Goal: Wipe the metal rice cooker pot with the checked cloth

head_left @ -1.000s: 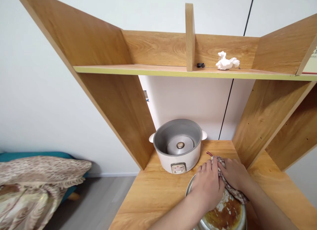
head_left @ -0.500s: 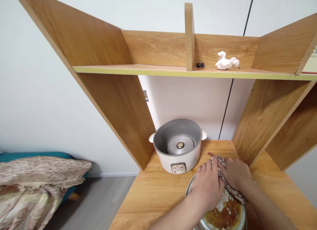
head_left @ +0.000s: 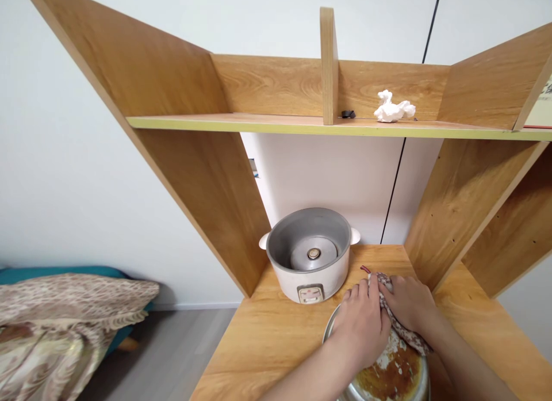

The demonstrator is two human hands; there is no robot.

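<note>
Both hands down on the pan: left hand point(head_left: 361, 320) spread flat over the far rim of the metal pot point(head_left: 390, 373), gripping nothing, just bracing. Right hand point(head_left: 409, 302) closed on a patterned cloth point(head_left: 403, 327), pressed vs. the inner wall. Looks like scrubbing step; brown residue w/ white flecks in the bottom, so next wants firm strokes down there. Rice cooker point(head_left: 309, 256) just beyond fingertips, shelf side panel point(head_left: 448, 217) near on right; desk point(head_left: 263, 338) open to the left.

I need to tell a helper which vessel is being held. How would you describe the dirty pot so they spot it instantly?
On the wooden desk, in front of the white rice cooker, sits the metal pot under both hands, left hand and right hand, with a patterned cloth. Unlike the clean grey cooker, its inside is crusted brown.
</note>
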